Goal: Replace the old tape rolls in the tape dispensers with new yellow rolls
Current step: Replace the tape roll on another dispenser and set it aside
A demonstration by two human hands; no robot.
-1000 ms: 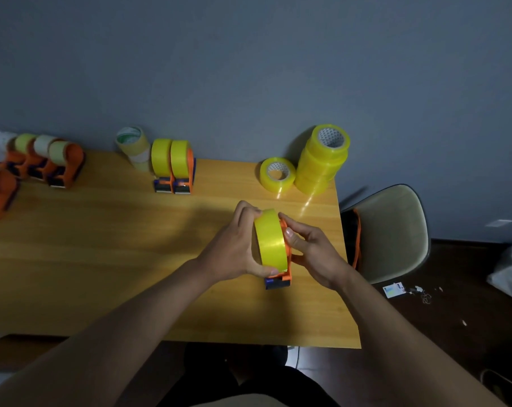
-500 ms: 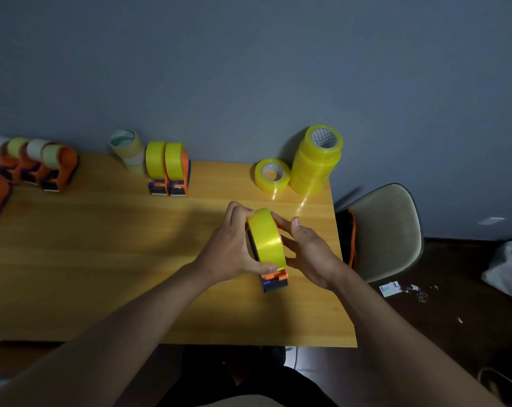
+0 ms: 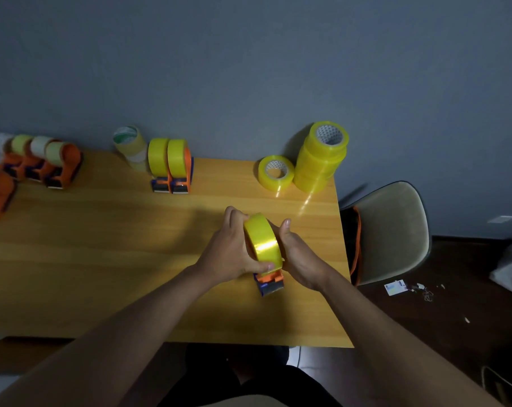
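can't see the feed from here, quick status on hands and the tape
Left hand grips yellow roll. Right hand cups the roll's far side. Roll sits in orange dispenser on table. Nothing in the way.

Between my hands: roll [image 3: 262,241] sits on dispenser [image 3: 268,282]; my left hand [image 3: 229,254] on its left, my right hand [image 3: 300,259] on its right.
Far right corner of table [image 3: 102,259]: stack of rolls [image 3: 320,158], single roll [image 3: 275,172] lying just left of it.
Back middle: two loaded dispensers [image 3: 172,167] side by side, old rolls [image 3: 130,146] left of them.
Far left: row of dispensers [image 3: 40,163].
Right of table: chair [image 3: 395,230].
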